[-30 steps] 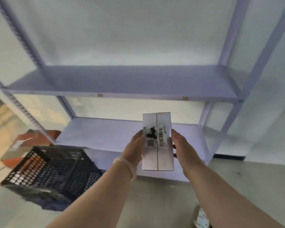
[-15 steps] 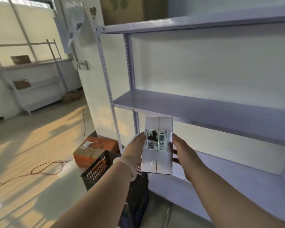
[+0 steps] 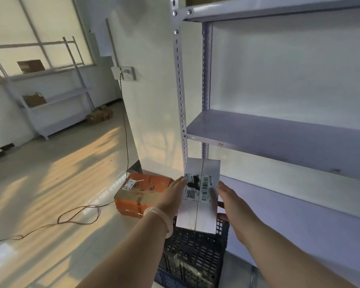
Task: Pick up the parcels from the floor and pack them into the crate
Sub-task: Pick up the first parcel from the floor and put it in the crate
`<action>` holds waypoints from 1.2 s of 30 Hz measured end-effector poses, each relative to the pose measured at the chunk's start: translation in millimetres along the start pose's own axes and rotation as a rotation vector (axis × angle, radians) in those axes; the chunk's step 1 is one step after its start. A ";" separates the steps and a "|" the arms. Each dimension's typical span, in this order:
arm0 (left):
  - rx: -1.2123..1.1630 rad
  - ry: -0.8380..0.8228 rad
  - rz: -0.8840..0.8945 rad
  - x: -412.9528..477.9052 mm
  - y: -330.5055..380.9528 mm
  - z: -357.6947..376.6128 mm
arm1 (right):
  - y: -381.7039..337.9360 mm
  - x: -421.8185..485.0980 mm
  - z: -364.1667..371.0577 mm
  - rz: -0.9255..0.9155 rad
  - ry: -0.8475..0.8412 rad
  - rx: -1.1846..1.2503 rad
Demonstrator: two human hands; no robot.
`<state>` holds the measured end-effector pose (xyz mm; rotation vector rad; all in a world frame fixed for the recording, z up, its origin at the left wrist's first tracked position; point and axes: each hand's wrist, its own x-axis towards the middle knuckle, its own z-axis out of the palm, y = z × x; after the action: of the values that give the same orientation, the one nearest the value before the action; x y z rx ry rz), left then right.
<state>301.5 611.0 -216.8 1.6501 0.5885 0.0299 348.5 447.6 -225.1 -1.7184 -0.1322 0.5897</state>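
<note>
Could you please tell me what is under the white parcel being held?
The black crate sits below the white parcel; its mesh wall shows. The parcel hides most of its opening and contents.

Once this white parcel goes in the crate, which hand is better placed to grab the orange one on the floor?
Left, probably. The orange parcel lies left of the crate, just beyond the left hand; the right hand holds the white parcel on its far side.

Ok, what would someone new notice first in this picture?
The white parcel with its barcode label stands out, held between the left hand and the right hand at the centre. Right below it is the black crate, and an orange parcel lies on the floor beside it.
</note>
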 end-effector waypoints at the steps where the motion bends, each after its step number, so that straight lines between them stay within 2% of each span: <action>1: 0.002 0.021 -0.017 8.1 0.7 -3.0 | 1.1 11.8 3.1 -0.001 -0.002 -0.012; 8: -0.049 0.023 -0.187 75.9 -9.0 -20.8 | 18.3 89.9 21.2 0.117 -0.065 0.091; 15: -0.030 -0.099 -0.286 141.7 -46.2 -37.7 | 45.1 148.5 50.6 0.251 -0.036 0.182; 23: 0.004 -0.262 -0.449 214.7 -142.9 -60.5 | 120.4 191.1 107.8 0.583 0.120 0.353; 26: 0.053 -0.306 -0.461 247.0 -184.9 -79.4 | 150.3 215.8 142.7 0.656 0.190 0.367; 32: 0.187 -0.264 -0.499 321.5 -265.8 -102.2 | 208.9 287.8 204.1 0.660 0.217 0.270; 36: 0.264 -0.190 -0.501 370.7 -321.9 -99.5 | 260.5 342.8 229.0 0.701 0.228 0.295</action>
<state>473.2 862.3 -614.6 1.6896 0.8705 -0.5846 481.4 724.0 -604.2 -1.5052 0.7129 0.8624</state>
